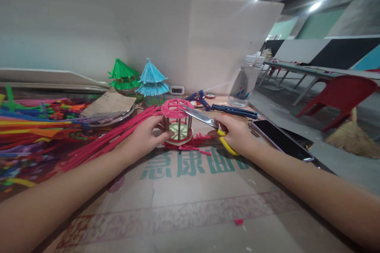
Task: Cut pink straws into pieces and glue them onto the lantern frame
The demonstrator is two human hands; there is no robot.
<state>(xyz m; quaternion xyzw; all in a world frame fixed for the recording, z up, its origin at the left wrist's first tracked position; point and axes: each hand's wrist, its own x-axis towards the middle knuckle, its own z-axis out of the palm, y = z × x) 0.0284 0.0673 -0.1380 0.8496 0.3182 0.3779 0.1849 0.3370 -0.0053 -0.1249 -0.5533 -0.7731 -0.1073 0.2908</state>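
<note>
In the middle stands a small craft pavilion frame [175, 109] with a pink ring top, thin brown posts and a pale green base edged in pink. My left hand [144, 134] grips its left side, thumb near the base and fingers at the posts. My right hand [237, 131] is closed around the yellow handles of a pair of scissors [204, 118]. Their blades point left, with the tips at the pink ring; whether they touch it I cannot tell. Short pink pipe cleaner pieces [198, 140] lie by the base.
Long pink pipe cleaners [109, 140] and a multicoloured pile [32, 126] lie left. Behind stand a green pavilion [123, 75], a blue pavilion [152, 77] and a small digital clock [177, 90]. A glue gun [200, 99], pliers [234, 111], bottle [245, 81] and phone [282, 140] are right.
</note>
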